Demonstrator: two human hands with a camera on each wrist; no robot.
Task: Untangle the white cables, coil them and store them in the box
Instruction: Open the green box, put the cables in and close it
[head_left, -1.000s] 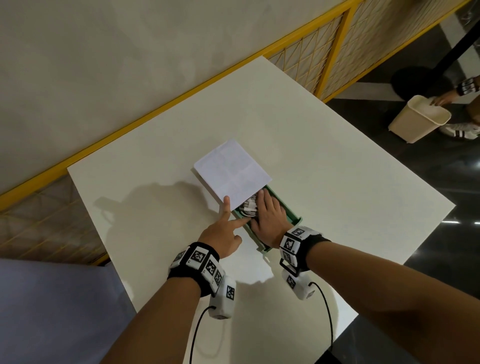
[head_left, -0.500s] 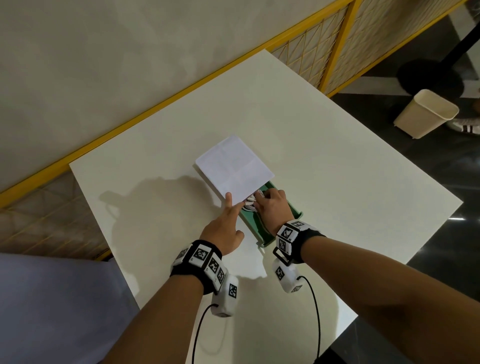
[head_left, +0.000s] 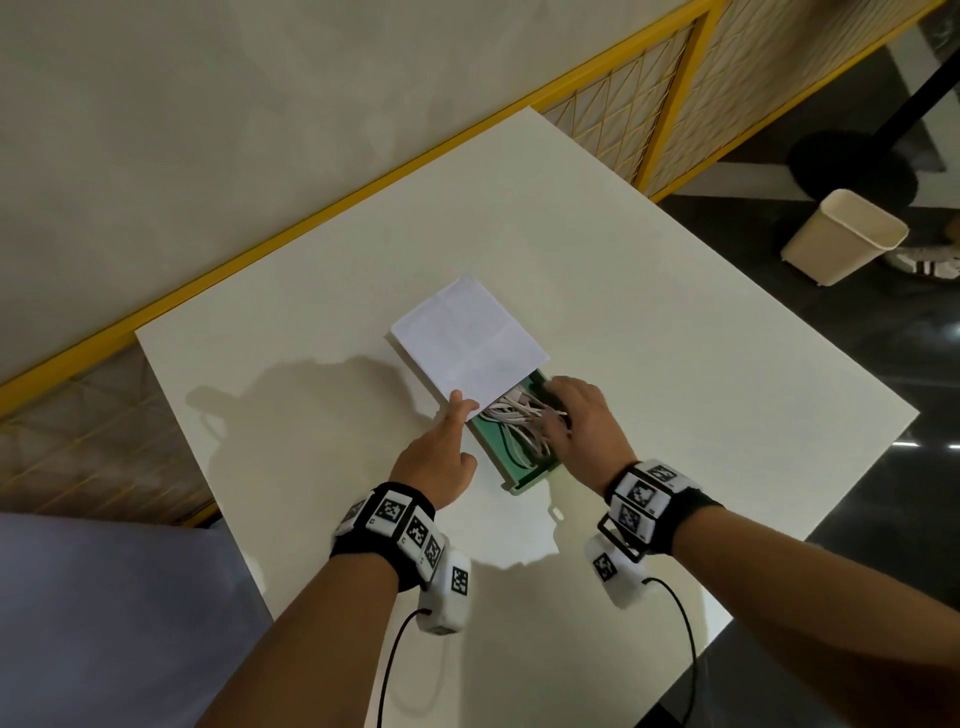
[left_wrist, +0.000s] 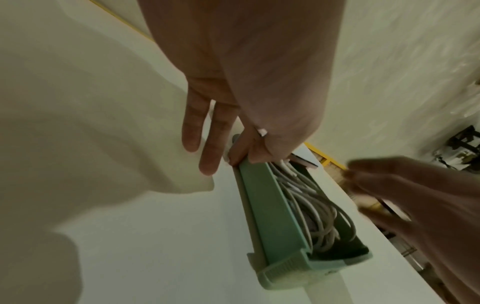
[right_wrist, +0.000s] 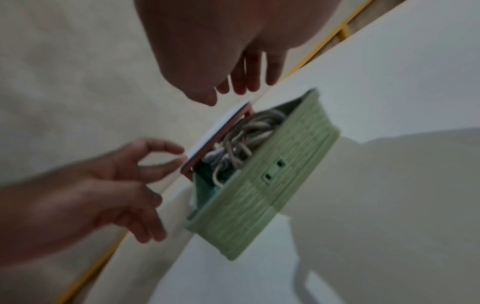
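Since a second before, the right hand (head_left: 584, 426) had slid off the top of the cables (head_left: 519, 421) toward the right wall of the box (head_left: 524, 475), leaving more of the white tangle in sight, while the lid (head_left: 470, 343) had come a little further over the opening. Its fingers (right_wrist: 249, 82) hung loosely bent just above the box's far rim, gripping nothing that could be seen; whether they touched the cables could not be told. The left hand's (head_left: 436, 457) forefinger and thumb lay against the near corner of the lid, the other fingers relaxed beside the box on the table (head_left: 675, 364). From the left wrist view the fingers (left_wrist: 207, 148) were straight, pressing at the box's left edge. The cables sat coiled inside the green box, its near half uncovered, its far half hidden under the white lid. Box and hands threw shadows across the white table. Beyond the table ran a yellow railing (head_left: 670, 104); on the dark floor to the right stood a cream bin (head_left: 844, 236), with a striped shoe (head_left: 930, 262) just beside it.
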